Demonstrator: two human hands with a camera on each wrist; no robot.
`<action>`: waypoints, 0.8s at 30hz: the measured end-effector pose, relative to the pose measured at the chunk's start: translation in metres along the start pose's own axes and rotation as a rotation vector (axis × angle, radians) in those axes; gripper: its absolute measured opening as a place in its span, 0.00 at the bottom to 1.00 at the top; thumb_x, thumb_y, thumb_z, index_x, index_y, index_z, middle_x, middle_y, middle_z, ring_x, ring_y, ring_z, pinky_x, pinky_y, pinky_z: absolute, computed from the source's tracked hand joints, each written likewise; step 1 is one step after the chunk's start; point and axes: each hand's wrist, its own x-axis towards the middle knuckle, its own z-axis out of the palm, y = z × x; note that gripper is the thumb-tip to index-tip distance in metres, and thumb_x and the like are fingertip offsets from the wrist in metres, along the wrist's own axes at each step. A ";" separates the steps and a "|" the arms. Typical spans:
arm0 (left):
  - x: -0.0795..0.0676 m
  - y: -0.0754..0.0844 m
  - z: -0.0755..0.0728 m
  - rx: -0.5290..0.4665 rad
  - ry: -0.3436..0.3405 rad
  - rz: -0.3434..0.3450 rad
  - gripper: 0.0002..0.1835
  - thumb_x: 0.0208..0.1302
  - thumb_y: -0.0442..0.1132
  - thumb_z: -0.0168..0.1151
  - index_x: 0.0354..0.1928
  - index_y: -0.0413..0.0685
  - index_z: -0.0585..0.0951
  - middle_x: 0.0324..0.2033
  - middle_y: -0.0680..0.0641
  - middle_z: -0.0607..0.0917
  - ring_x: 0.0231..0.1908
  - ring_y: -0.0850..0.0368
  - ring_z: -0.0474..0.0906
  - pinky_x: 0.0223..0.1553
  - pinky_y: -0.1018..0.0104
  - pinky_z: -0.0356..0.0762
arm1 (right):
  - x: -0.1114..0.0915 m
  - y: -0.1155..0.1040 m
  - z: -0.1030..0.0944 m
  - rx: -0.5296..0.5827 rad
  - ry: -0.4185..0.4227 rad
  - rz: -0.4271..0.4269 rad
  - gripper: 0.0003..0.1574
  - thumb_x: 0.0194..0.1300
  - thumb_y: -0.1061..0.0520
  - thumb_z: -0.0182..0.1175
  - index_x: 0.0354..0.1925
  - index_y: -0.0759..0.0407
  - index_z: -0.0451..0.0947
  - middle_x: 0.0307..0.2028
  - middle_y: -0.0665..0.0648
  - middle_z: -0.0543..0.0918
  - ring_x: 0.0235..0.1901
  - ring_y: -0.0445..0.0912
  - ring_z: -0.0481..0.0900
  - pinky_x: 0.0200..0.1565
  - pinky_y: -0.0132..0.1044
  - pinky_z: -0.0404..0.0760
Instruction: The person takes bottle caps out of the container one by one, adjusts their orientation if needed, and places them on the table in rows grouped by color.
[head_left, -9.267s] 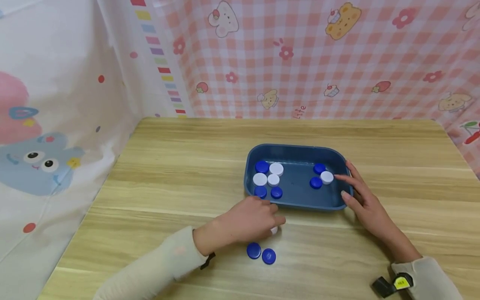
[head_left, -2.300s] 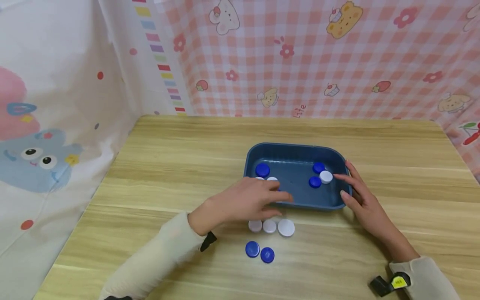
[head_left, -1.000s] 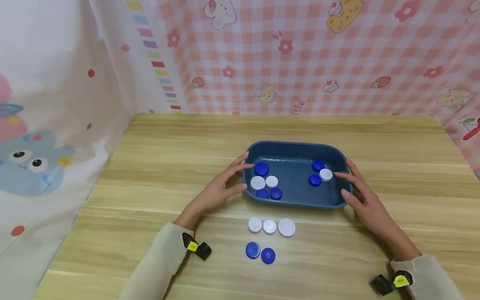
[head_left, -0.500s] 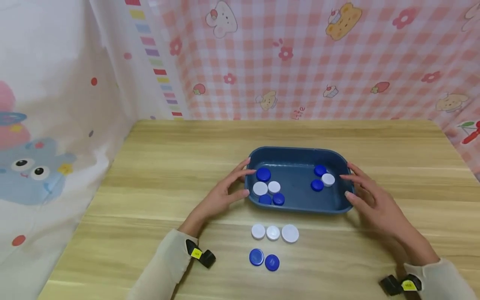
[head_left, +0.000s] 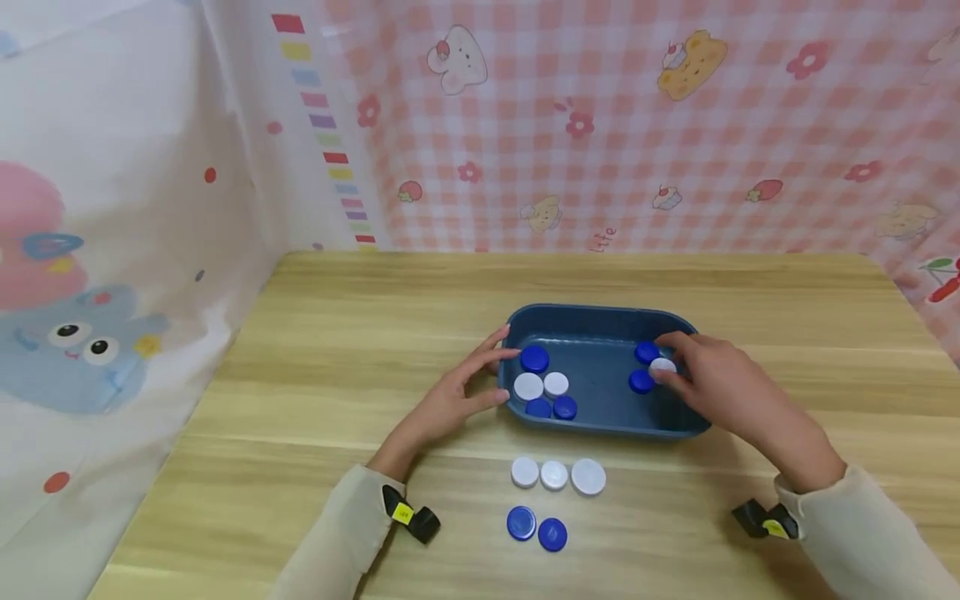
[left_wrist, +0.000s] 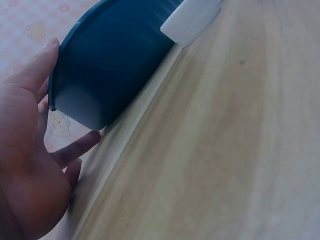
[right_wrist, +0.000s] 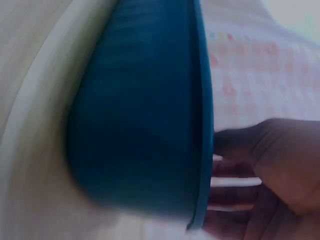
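A dark blue tray (head_left: 600, 431) stands on the table with two groups of bottle caps in it. At its left end my left hand (head_left: 442, 404) grips the rim, thumb and index finger hooked over it. My right hand (head_left: 738, 392) reaches over the right end, thumb and index finger spread about a white cap (head_left: 662, 366) between two blue caps (head_left: 641, 382); a firm pinch cannot be made out. The left group holds a large blue cap (head_left: 535, 359), two white caps (head_left: 528, 387) and two smaller blue caps (head_left: 565, 407). The right wrist view shows mostly the tray's outer wall (right_wrist: 140, 110).
In front of the tray, three white caps (head_left: 554, 475) lie in a row on the wooden table (head_left: 360, 333). Two blue caps (head_left: 521, 523) lie side by side nearer the front. A pink checked cloth (head_left: 600, 125) hangs behind the table.
A white cap has left the tray's left group, and three white caps now show in the table row. My left hand moved to the tray's rim. The right hand moved from the rim inward.
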 end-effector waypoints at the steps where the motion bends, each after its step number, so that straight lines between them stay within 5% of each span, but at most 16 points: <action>1: 0.001 0.000 0.000 -0.002 0.000 -0.001 0.28 0.67 0.41 0.61 0.68 0.60 0.68 0.72 0.66 0.50 0.58 0.58 0.66 0.65 0.48 0.53 | 0.002 -0.004 0.000 -0.029 -0.031 0.031 0.27 0.65 0.53 0.63 0.54 0.71 0.72 0.38 0.66 0.81 0.34 0.57 0.80 0.38 0.54 0.78; 8: 0.003 -0.001 -0.001 -0.003 0.012 -0.008 0.28 0.66 0.40 0.61 0.67 0.60 0.69 0.72 0.68 0.50 0.56 0.58 0.67 0.64 0.49 0.56 | 0.020 -0.021 0.011 -0.083 -0.186 0.171 0.38 0.66 0.50 0.62 0.60 0.76 0.62 0.48 0.79 0.72 0.43 0.69 0.75 0.45 0.62 0.73; 16: 0.003 0.000 0.000 -0.019 0.005 0.001 0.28 0.66 0.41 0.62 0.67 0.65 0.69 0.72 0.67 0.51 0.56 0.56 0.69 0.64 0.50 0.56 | 0.031 -0.018 0.025 0.024 -0.278 0.316 0.50 0.66 0.43 0.60 0.64 0.80 0.52 0.54 0.86 0.56 0.42 0.73 0.73 0.45 0.63 0.72; 20: 0.002 0.000 0.001 -0.023 0.007 0.002 0.28 0.66 0.39 0.62 0.67 0.61 0.69 0.72 0.66 0.51 0.56 0.54 0.69 0.63 0.47 0.57 | 0.035 -0.015 0.034 0.082 -0.264 0.309 0.47 0.67 0.45 0.59 0.64 0.78 0.53 0.53 0.82 0.57 0.38 0.68 0.74 0.43 0.61 0.74; 24: 0.001 0.000 0.001 -0.016 0.007 0.006 0.28 0.66 0.40 0.62 0.67 0.59 0.69 0.72 0.65 0.51 0.56 0.55 0.69 0.63 0.48 0.58 | 0.035 -0.013 0.041 0.133 -0.223 0.213 0.46 0.64 0.45 0.63 0.65 0.73 0.57 0.54 0.78 0.60 0.43 0.65 0.74 0.46 0.61 0.73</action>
